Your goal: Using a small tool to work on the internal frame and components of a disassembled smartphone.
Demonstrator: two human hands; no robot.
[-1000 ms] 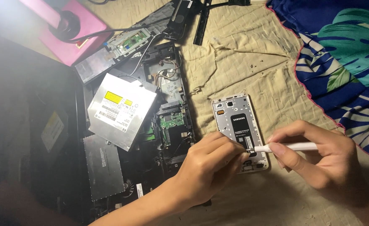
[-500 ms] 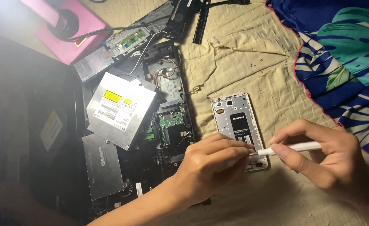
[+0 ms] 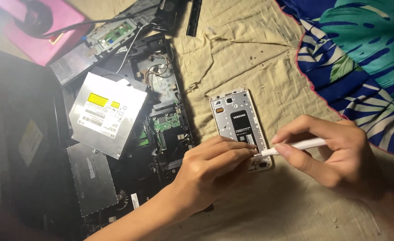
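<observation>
Head view: right hand (image 3: 340, 156) fingers clamped on white tool (image 3: 295, 146), tip at opened phone (image 3: 241, 127); left hand (image 3: 210, 172) fingertips pinched together, touching phone's lower end, mid-cloth (image 3: 250, 53).

Two bare hands (image 3: 215, 172), sleeveless forearms, no rings.

phone: the opened phone (image 3: 239, 127) lies back up on the cloth (image 3: 250, 58), right of the dismantled laptop (image 3: 157, 134).
drive: the optical drive (image 3: 106, 114) rests on the laptop's left part (tilted).
hands: the left hand (image 3: 210, 172) covers the phone's near end; the right hand (image 3: 335, 154) is right of it, its tool (image 3: 295, 146) tip at the phone's lower edge.
fabric: the patterned fabric (image 3: 362, 58) lies far right.
lamp base: the lamp base (image 3: 40, 27) sits far left, behind the drive.
</observation>
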